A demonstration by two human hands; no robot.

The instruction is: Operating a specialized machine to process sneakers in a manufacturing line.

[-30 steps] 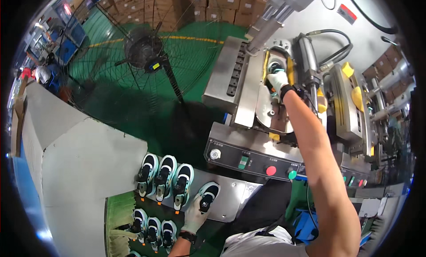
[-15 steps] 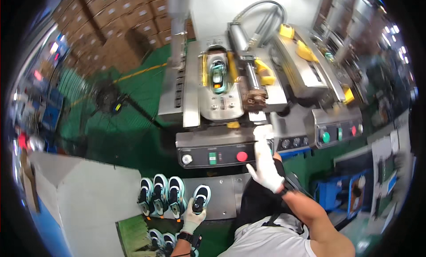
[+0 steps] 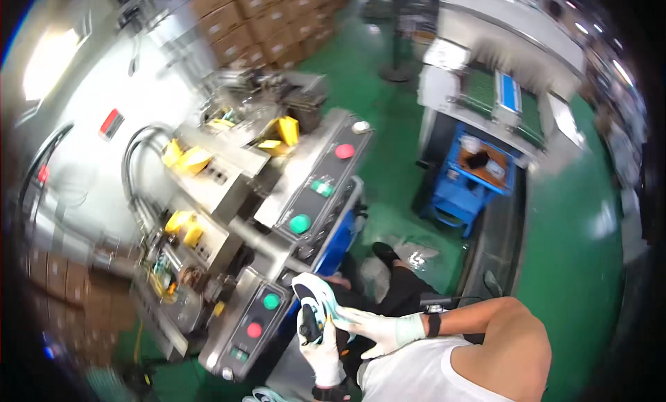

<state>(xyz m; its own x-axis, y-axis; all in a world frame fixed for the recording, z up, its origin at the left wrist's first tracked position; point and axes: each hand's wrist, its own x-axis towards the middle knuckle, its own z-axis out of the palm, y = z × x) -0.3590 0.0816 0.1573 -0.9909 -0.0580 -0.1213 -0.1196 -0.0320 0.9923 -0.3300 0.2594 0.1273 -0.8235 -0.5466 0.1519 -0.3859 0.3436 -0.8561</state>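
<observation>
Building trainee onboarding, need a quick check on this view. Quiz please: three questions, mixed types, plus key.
1. What does the left hand hold?
2. True or false: in the picture, the blue cart stands to the right of the two control panels.
3. How many red buttons show on those panels: a) none, b) two, c) five?

Key: 1. A shoe. 2. True. 3. b.

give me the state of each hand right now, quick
Left hand: closed, holding a white-and-teal sneaker.
Right hand: open, fingers extended at the sneaker's side; whether they bear any weight cannot be told.
</observation>
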